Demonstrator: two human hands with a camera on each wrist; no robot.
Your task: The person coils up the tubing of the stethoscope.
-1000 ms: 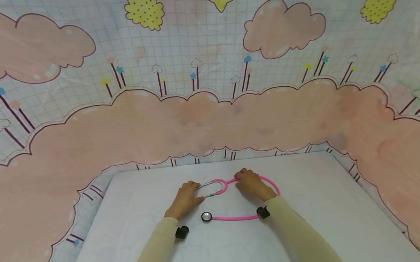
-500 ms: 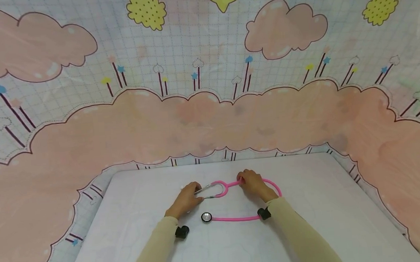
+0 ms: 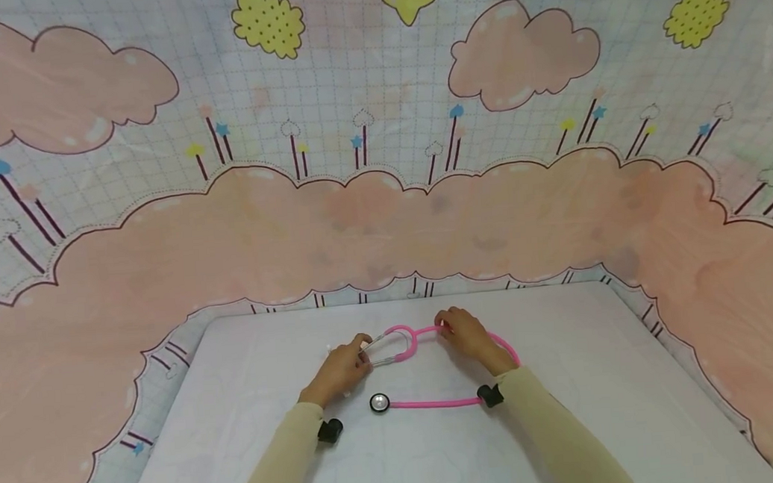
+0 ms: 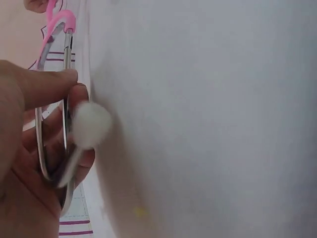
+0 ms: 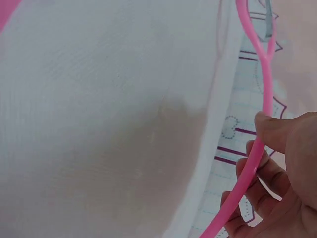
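Observation:
A pink stethoscope point(image 3: 436, 403) curves across the white table. My left hand point(image 3: 338, 368) grips its metal ear tubes point(image 4: 66, 119), thumb and fingers curled round them, and a white eartip point(image 4: 91, 125) shows by the fingers in the left wrist view. With thumb and fingertips, my right hand point(image 3: 467, 336) pinches the pink tubing point(image 5: 252, 161) just past the fork. The round chest piece point(image 3: 380, 402) with a black rim rests on the table, nearer the body than both hands. Part of the tubing is hidden behind the right hand and forearm.
The white table point(image 3: 238, 431) ends at a far edge against a wall cloth point(image 3: 426, 231) printed with clouds and stars. A black wrist camera point(image 3: 330, 430) sits on the left sleeve, another point(image 3: 489, 395) on the right.
My left fingers, spread at the ear tubes' ends before, now close round the tubes. The right hand has shifted slightly along with the tubing; the chest piece stays nearly in place.

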